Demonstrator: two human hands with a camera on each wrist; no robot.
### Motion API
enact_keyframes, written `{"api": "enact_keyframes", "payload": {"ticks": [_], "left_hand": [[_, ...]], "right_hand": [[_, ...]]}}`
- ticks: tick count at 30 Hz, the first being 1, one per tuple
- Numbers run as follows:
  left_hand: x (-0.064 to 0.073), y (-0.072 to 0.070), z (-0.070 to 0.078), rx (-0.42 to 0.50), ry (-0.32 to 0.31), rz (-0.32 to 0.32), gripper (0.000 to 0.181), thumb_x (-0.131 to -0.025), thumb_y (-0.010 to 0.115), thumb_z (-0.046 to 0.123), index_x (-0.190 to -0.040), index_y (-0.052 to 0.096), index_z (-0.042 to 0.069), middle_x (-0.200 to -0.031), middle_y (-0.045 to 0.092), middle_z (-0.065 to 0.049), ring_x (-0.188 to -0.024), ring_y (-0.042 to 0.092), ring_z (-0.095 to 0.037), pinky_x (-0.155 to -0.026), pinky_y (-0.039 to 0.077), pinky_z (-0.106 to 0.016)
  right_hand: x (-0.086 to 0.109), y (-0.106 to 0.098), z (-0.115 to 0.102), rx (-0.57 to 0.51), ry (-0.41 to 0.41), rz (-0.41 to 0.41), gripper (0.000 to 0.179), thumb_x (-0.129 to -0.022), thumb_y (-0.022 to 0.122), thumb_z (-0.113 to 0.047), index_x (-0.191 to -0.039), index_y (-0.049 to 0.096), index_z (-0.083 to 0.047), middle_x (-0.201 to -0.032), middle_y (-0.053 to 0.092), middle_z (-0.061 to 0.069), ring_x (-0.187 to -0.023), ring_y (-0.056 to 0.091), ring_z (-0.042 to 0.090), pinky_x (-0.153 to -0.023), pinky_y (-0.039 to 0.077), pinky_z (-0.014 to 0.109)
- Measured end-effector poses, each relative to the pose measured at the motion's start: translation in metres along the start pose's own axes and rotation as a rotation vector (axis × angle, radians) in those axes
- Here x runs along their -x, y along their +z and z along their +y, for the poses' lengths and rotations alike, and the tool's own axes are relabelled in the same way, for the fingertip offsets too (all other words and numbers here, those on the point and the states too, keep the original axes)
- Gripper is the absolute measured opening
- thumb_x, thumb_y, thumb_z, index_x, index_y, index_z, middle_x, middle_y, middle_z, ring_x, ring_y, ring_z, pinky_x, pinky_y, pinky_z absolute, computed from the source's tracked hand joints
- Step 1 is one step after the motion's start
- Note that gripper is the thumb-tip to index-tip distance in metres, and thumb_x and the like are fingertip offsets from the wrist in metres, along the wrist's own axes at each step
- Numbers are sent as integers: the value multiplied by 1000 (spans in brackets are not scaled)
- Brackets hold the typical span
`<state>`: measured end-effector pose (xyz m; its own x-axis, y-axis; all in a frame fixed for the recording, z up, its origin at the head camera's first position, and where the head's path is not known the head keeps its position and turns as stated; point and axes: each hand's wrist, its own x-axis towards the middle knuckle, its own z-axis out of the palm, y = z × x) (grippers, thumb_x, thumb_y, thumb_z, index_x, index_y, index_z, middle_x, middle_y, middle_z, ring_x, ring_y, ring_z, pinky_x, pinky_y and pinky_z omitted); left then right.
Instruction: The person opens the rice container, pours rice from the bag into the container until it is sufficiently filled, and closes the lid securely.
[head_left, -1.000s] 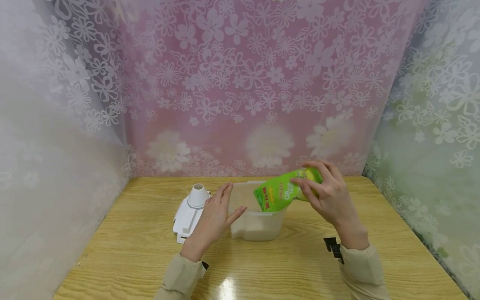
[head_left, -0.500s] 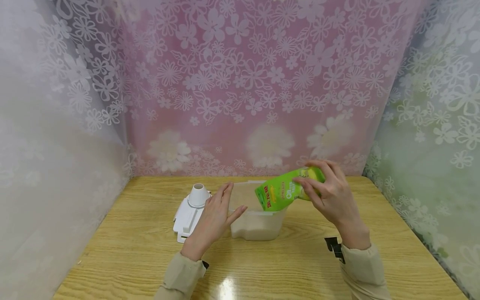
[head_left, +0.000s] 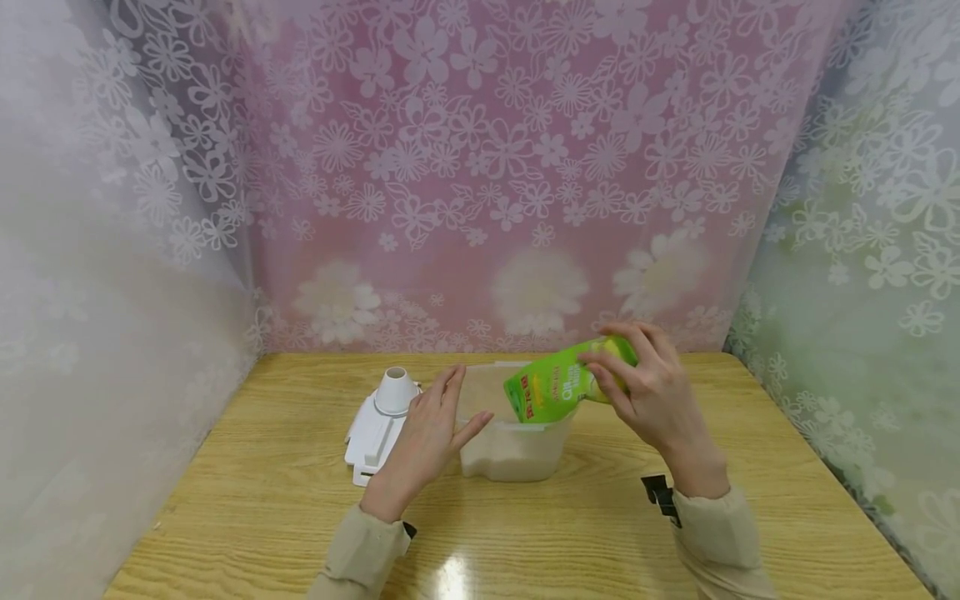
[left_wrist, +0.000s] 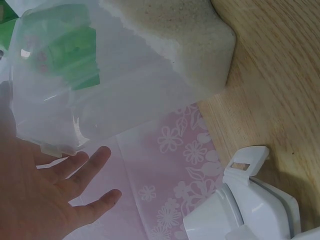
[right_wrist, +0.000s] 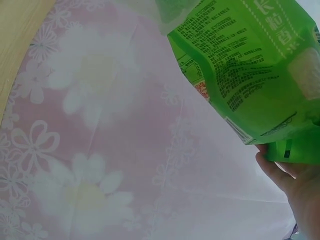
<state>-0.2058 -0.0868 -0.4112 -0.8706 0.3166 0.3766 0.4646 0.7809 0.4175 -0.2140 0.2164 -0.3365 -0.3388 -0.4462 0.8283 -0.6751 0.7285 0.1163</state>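
Observation:
My right hand [head_left: 654, 387] grips the yellow-green end of a green printed packet [head_left: 546, 390]. The packet slants down to the left, its lower end inside the mouth of a translucent plastic container [head_left: 517, 454]. Through the container's wall in the left wrist view, pale rice-like grains [left_wrist: 197, 55] lie at its bottom. My left hand [head_left: 423, 437] is at the container's left rim, fingers extended and thumb spread along the near side. In the right wrist view, the packet's printed back [right_wrist: 245, 65] shows above the fingers.
A white plastic lid [head_left: 367, 454] with a cone-shaped spout [head_left: 397, 392] lies left of the container, partly behind the left hand. Flower-patterned curtains [head_left: 495, 208] enclose the wooden table [head_left: 262, 500] at the back and both sides.
My right hand and the packet shift slightly right, then back left and a little lower. The left hand, container and lid stay where they were.

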Motion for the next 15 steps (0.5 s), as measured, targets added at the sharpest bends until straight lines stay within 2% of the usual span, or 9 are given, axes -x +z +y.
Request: {"api": "enact_keyframes", "payload": {"ticks": [6,10,15], "left_hand": [[0,0,-1,-3,1,-2,82,-103,44,61,-160,26,6,-161,33,-15,-144,40,-33,-115,33,-58],[0,0,-1,-3,-4,-2,82,-102,45,61,-161,25,6,-161,33,-15,-143,41,-34,-115,33,-58],[1,-1,-1,0,9,5,81,-103,47,58,-160,27,4,-160,35,-16,-142,42,-35,-114,34,-58]], "right_hand": [[-6,4,8,-36,-92,53,55,-111,39,-38,-93,81,-8,-112,65,22,-101,57,46,-87,47,60],[-14,3,13,-38,-156,27,58,-111,38,-39,-85,80,-7,-112,64,22,-99,56,45,-84,47,60],[-17,0,17,-26,-181,-23,61,-111,36,-41,-81,78,-8,-111,64,20,-98,56,42,-80,49,58]]}}
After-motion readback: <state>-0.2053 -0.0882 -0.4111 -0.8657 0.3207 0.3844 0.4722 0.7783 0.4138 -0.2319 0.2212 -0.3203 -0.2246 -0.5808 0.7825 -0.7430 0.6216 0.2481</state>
